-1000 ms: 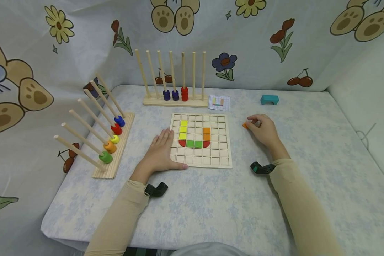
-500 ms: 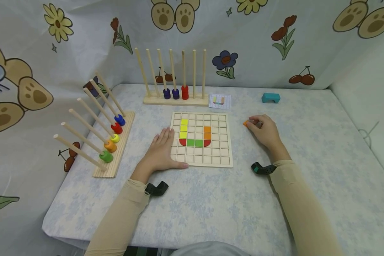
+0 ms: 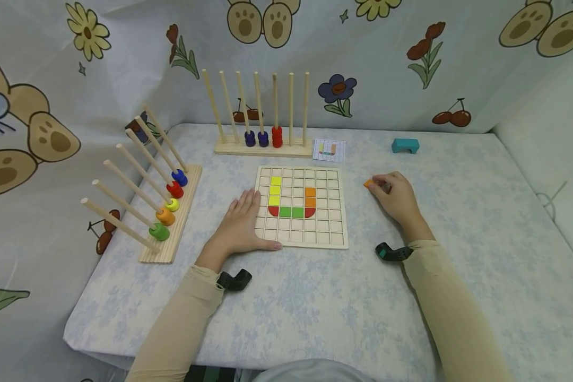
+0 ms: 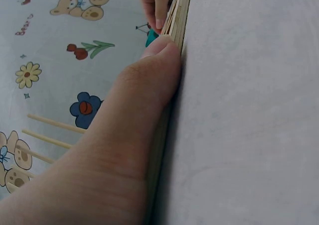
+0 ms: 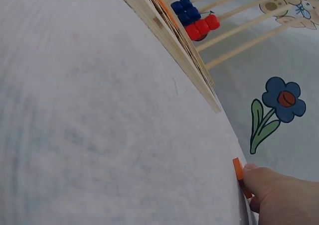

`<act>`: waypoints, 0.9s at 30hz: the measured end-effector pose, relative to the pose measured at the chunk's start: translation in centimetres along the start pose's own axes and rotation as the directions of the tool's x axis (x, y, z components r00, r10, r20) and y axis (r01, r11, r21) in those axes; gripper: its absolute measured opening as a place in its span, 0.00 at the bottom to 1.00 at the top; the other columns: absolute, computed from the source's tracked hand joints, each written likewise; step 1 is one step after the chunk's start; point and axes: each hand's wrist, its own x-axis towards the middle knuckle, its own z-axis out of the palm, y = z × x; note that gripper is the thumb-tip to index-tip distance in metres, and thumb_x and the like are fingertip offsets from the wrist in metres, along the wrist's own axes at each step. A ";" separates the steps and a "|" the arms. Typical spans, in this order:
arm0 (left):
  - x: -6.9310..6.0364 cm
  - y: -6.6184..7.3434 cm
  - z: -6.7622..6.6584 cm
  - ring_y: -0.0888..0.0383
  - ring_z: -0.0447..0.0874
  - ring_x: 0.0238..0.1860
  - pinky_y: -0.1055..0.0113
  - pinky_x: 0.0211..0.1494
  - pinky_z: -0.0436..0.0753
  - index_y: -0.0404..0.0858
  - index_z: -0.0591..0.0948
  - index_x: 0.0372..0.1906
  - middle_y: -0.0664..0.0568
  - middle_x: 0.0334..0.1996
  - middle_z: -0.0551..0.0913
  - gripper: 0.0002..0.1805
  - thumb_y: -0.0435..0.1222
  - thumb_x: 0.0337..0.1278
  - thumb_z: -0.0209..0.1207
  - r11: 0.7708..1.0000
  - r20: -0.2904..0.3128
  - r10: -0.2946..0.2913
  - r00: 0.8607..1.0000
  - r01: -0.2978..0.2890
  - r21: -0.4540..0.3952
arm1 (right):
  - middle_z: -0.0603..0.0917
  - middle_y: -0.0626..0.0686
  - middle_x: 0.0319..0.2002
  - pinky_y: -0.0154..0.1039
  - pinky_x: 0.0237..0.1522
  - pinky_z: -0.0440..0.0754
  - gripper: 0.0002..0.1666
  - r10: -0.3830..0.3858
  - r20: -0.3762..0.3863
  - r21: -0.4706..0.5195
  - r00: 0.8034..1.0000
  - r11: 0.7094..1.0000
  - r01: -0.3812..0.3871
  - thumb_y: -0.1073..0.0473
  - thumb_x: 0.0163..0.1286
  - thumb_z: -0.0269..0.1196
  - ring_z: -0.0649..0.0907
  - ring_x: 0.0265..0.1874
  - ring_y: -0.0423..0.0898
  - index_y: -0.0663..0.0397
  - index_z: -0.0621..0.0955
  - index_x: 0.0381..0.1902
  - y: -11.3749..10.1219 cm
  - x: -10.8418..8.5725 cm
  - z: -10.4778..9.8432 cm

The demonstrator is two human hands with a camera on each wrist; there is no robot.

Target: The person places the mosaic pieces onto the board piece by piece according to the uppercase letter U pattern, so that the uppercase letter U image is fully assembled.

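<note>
My left hand (image 3: 239,228) rests on the left edge of a wooden grid board (image 3: 331,233), its thumb stretched along the near edge. In the left wrist view the thumb (image 4: 144,80) presses against the board's side. Yellow tiles (image 3: 275,191), green tiles (image 3: 291,212), orange tiles (image 3: 310,197) and red rounded-corner tiles (image 3: 274,211) form a U shape on the grid. To the right of the board, my right hand (image 3: 397,199) pinches a small orange tile (image 3: 368,183) at the table surface. The right wrist view shows this tile (image 5: 238,169) standing tilted beside the thumb.
A peg rack (image 3: 262,149) with blue and red beads stands behind the board. Another peg rack (image 3: 183,217) with coloured beads is on the left. A small pattern card (image 3: 329,150) lies behind the board; a teal block (image 3: 405,146) sits at the back right.
The head view has shifted very slightly. Both hands stay about where they were, the right one still pinching the orange tile; the tiles on the board are unchanged.
</note>
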 end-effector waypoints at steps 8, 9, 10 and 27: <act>0.0 0.0 0.0 0.53 0.25 0.81 0.51 0.82 0.35 0.40 0.34 0.80 0.48 0.81 0.30 0.83 0.84 0.23 0.56 1.000 0.002 0.001 1.000 -0.001 0.007 | 0.77 0.61 0.51 0.47 0.43 0.72 0.24 0.001 -0.010 0.004 1.000 1.000 -0.001 0.48 0.74 0.60 0.76 0.42 0.54 0.58 0.81 0.58 0.0 -0.1 0.1; 0.0 0.0 0.0 0.53 0.25 0.81 0.51 0.82 0.35 0.40 0.34 0.80 0.48 0.81 0.30 0.83 0.84 0.23 0.56 1.000 0.002 0.001 1.000 -0.001 0.007 | 0.78 0.61 0.51 0.47 0.43 0.72 0.24 0.002 -0.012 0.004 1.000 1.000 -0.002 0.48 0.74 0.60 0.76 0.42 0.54 0.58 0.81 0.58 0.1 -0.1 0.1; 0.0 0.0 0.0 0.53 0.25 0.81 0.51 0.82 0.35 0.40 0.34 0.80 0.48 0.81 0.30 0.83 0.85 0.23 0.56 1.000 0.003 0.001 1.000 -0.001 0.008 | 0.78 0.61 0.51 0.46 0.43 0.71 0.24 0.003 -0.014 0.004 1.000 1.000 -0.003 0.48 0.74 0.60 0.76 0.42 0.54 0.58 0.82 0.58 0.1 -0.1 0.2; 0.1 0.0 0.0 0.52 0.25 0.81 0.50 0.82 0.35 0.40 0.34 0.80 0.47 0.81 0.30 0.84 0.85 0.23 0.56 1.000 0.003 -0.002 1.000 0.002 -0.001 | 0.82 0.56 0.45 0.42 0.37 0.73 0.19 0.008 -0.016 0.052 1.000 0.999 -0.007 0.49 0.72 0.63 0.77 0.36 0.49 0.53 0.80 0.55 -0.3 -0.2 0.4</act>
